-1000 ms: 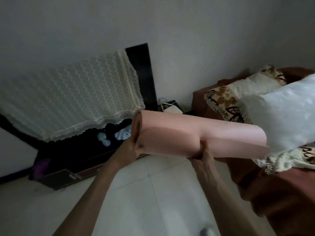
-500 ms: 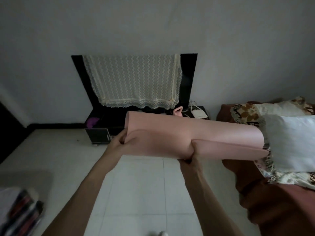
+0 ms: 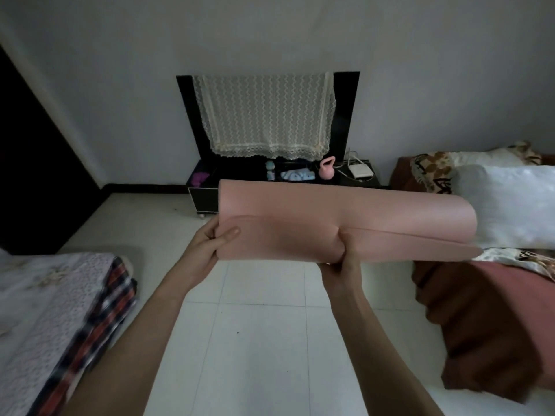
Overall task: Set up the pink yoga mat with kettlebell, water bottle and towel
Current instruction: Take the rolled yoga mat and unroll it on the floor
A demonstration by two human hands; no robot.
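I hold a rolled pink yoga mat (image 3: 345, 217) level in front of me, above the white tiled floor (image 3: 255, 325). My left hand (image 3: 214, 240) grips the mat's left end, thumb on top of the loose flap. My right hand (image 3: 341, 253) pinches the flap's edge near the middle of the roll. On the low black stand (image 3: 207, 198) by the far wall sits a pink kettlebell (image 3: 326, 168). Beside it lie a light blue bundle that looks like a towel (image 3: 297, 175) and a pale blue bottle (image 3: 270, 169), both dim.
A lace cloth (image 3: 264, 112) hangs over a black screen above the stand. A white router (image 3: 362, 171) sits on the stand's right end. A bed with white pillows (image 3: 507, 202) and brown cover fills the right. Folded bedding (image 3: 60, 310) lies at the left.
The view has swung left and down, bringing the stand, kettlebell and left bedding into sight. Both hands keep hold of the mat, which now sits lower and more level.
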